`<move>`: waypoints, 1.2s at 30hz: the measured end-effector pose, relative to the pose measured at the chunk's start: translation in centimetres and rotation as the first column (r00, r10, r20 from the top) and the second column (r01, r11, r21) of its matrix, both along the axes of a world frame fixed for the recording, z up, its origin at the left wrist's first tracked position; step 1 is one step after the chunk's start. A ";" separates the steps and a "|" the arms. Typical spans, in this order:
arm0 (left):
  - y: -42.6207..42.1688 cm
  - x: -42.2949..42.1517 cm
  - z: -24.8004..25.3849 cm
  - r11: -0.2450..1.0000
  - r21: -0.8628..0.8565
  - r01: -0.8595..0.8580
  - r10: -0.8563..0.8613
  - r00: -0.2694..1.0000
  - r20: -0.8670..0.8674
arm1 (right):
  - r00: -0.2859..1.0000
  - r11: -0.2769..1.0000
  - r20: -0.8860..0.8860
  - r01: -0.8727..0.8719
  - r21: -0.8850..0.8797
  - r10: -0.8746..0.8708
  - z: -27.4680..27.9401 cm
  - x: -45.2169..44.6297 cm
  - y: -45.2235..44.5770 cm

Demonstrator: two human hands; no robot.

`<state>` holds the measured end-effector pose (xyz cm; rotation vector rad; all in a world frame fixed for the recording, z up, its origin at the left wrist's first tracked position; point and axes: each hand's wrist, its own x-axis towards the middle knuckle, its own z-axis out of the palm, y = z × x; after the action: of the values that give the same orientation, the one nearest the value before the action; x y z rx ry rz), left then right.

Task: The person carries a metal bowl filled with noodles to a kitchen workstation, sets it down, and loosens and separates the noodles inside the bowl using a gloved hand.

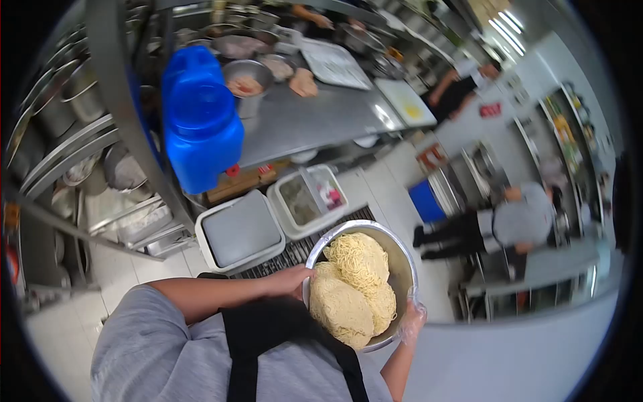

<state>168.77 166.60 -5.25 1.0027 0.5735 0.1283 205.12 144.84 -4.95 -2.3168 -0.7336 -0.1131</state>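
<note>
A large metal bowl (404, 268) is held in front of my apron, with several pale yellow clumps of noodles (355, 288) piled inside. My left hand (289, 280) grips its left side near the rim, its fingers partly hidden by the bowl. On the opposite side, my right hand (412, 320), in a clear plastic glove, is closed on the rim. The bowl is off the floor and tilted in this view.
Ahead stands a steel table (315, 124) with a blue jug (203, 120) at its corner. Two lidded tubs, one a grey-topped bin (242, 231), sit low below it. Metal shelving (120, 60) rises at left. One co-worker (522, 214) stands at right, another (462, 87) farther back.
</note>
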 end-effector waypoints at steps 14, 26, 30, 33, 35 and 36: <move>18.7 -2.0 6.2 0.453 -0.127 -0.883 0.889 0.437 0.137 | 0.538 0.542 0.072 -0.829 -0.135 0.840 4.6 3.4 53.6; 20.3 -6.1 20.9 0.063 0.997 0.031 0.582 0.811 -0.062 | 0.414 0.500 0.330 -0.830 -0.246 0.849 4.8 -2.4 60.4; 31.0 -5.8 25.7 -0.030 0.916 0.401 0.687 0.674 -0.272 | 0.195 0.197 0.054 -0.980 -0.031 0.979 14.9 -16.1 49.2; 38.2 -4.9 23.2 0.086 0.784 0.615 0.656 0.557 -0.509 | 0.053 0.092 0.159 -0.964 -0.248 0.986 14.0 -19.5 46.3; 40.3 -5.2 20.6 0.135 0.771 0.623 0.613 0.559 -0.559 | -0.037 0.054 0.221 -0.917 -0.395 0.975 13.3 -19.0 46.9; 40.9 -5.7 19.6 0.141 0.679 0.721 0.516 0.532 -0.672 | -0.015 0.038 0.153 -0.939 -0.341 0.988 13.2 -18.2 47.7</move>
<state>163.07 207.50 14.33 2.6441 1.4415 -0.2633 186.87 192.56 8.29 -1.2700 -2.5089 0.1994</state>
